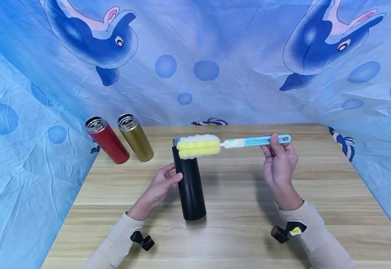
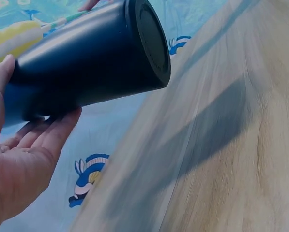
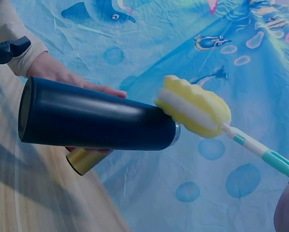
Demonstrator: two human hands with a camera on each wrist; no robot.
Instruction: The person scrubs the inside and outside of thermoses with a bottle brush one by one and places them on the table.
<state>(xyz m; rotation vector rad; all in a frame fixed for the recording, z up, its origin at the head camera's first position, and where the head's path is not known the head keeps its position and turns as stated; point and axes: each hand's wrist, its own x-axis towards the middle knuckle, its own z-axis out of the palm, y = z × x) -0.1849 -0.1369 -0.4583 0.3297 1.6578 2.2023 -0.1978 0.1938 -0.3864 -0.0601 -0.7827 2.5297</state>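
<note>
My left hand (image 1: 161, 185) grips a black bottle (image 1: 191, 190) around its upper body, thumb on the near side. In the left wrist view the bottle's round base is raised off the table, with its shadow below. My right hand (image 1: 280, 164) pinches the light-blue handle of a bottle brush (image 1: 198, 146) near its looped end. The brush's yellow and white sponge head points left and overlaps the bottle's mouth in the head view, hiding most of it. From the right wrist, the sponge (image 3: 195, 106) shows outside the bottle, right by its metal rim (image 3: 175, 134).
A red bottle (image 1: 109, 144) and a gold bottle (image 1: 137, 140), both with lids off, stand at the back left of the wooden table (image 1: 249, 231). A blue curtain (image 1: 242, 101) with dolphin prints hangs behind and beside the table.
</note>
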